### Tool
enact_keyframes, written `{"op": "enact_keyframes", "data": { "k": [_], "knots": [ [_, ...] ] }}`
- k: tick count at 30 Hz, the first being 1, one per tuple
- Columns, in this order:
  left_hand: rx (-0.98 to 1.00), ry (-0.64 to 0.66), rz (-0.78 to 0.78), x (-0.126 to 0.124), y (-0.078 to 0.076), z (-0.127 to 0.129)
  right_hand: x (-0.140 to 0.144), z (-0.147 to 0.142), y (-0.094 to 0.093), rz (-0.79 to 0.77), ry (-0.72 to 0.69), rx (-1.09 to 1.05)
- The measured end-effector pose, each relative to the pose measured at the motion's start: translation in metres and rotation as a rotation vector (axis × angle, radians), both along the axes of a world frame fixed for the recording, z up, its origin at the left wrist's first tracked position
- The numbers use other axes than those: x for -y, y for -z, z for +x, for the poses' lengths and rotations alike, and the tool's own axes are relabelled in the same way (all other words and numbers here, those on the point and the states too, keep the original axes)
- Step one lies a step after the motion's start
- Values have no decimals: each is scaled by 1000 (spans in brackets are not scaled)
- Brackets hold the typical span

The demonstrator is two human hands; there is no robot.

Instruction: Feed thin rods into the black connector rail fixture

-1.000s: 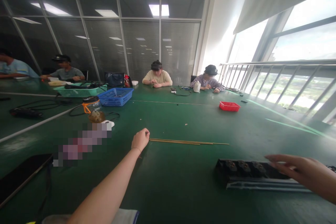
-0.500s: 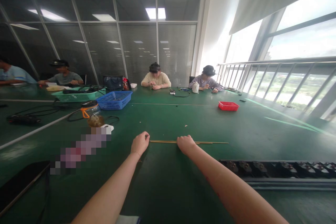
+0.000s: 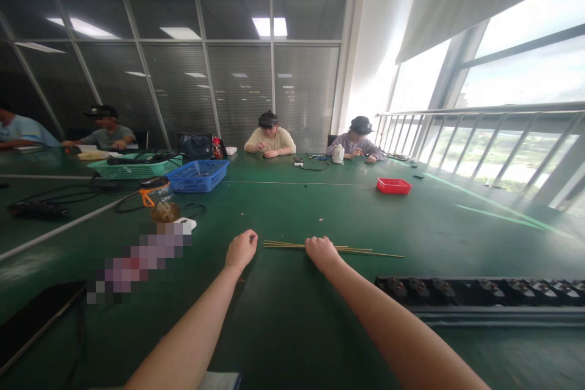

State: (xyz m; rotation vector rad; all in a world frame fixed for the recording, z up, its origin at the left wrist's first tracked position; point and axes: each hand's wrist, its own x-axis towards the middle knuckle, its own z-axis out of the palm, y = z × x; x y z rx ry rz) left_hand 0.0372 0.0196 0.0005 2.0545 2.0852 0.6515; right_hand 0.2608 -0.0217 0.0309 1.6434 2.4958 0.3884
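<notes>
Thin sticks [image 3: 292, 246]: lie along green worktop [image 3: 274, 317], spread slightly either side of right hand [image 3: 321, 251] | Right hand: fingers closed on sticks, between their ends | Left hand [image 3: 242, 248]: fingers curled, just clear of sticks' left ends; contents, if any, not visible | Red basket [image 3: 393, 186]: beyond sticks, to the right
</notes>
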Motion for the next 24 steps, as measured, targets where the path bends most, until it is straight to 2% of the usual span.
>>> {"op": "enact_keyframes", "data": {
  "k": [3, 5, 8, 10, 11, 13, 15, 17, 20, 24],
  "knots": [
    [4, -1, 9, 0, 0, -1, 3, 18, -26, 74, 30, 16],
    [5, -6, 6, -1, 0, -2, 11, 42, -49, 135, 31, 19],
    [9, -12, -4, -1, -1, -1, 39, 101, -75, 220, 32, 22],
    [10, -13, -13, -1, -2, 0, 65, 155, -78, 350, 4, 7],
    [12, -9, -18, -1, -3, 0, 79, 183, -75, 443, -23, -3],
    [7, -4, -22, -1, -3, 1, 107, 239, -59, 535, -48, 6],
    [-5, -2, -16, -1, -3, 2, 132, 284, -38, 554, -41, 1],
    [-14, -4, -13, -2, -2, 3, 150, 313, -18, 534, 26, -7],
    [-4, -3, -20, -1, -3, 3, 163, 325, 1, 519, 72, -16],
    [18, 1, -33, 1, -4, 2, 161, 316, 11, 521, 82, -25]
  ]
}}
